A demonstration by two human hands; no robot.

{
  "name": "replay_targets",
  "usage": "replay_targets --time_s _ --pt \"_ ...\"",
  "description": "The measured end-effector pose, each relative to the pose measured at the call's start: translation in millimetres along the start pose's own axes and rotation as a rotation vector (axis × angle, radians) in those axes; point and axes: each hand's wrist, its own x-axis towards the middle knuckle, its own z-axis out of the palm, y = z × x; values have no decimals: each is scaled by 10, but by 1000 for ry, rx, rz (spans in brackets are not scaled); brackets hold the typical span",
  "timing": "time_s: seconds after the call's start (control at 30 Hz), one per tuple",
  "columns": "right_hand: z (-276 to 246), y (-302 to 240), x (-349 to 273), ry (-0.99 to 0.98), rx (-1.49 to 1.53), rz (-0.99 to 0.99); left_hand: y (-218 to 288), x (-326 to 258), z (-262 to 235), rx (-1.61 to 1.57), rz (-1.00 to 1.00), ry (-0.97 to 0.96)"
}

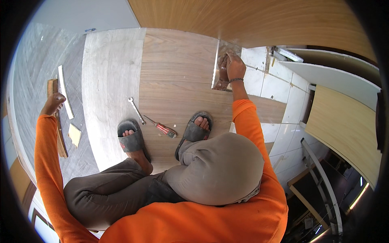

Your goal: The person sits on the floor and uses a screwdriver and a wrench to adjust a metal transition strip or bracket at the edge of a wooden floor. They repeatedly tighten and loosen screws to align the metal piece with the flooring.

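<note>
On the wood-grain floor, the left hand is at a long brown wooden batten, well apart from the right hand at a shiny reflective rectangular panel, grips unclear.

The camera sits on the head, looking down past a near knee, lower middle, to the floor.

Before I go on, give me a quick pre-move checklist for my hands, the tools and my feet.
1. Left hand firmly gripping the wooden strip: cannot tell; it is at the strip's upper part.
2. Right hand gripping the glossy panel: cannot tell.
3. Wrench off the floor: not ok.
4. Screwdriver away from feet: not ok, lying between the sandals.
5. Toes covered: not ok, sandals are open-toed.
</note>
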Motion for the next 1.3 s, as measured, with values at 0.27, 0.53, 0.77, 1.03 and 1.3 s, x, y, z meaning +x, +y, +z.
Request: replay_targets --time_s 0.27,0.53,0.77,1.03,1.3 --pt "-123 125 321 -189 26 35 295 -140 7 4 -28 69" --pt "-7 246 514 -285 257 374 -47 15 5 -5 104 27" --pt "-60 187 446 -255 216 441 287 -152 -8 -19 10 48" --pt "6 152 419 -198 -7 309 376 -110 -7 52 -47 63" --pt "22 146 394 -101 118 519 216 -62 -19 18 22 54"
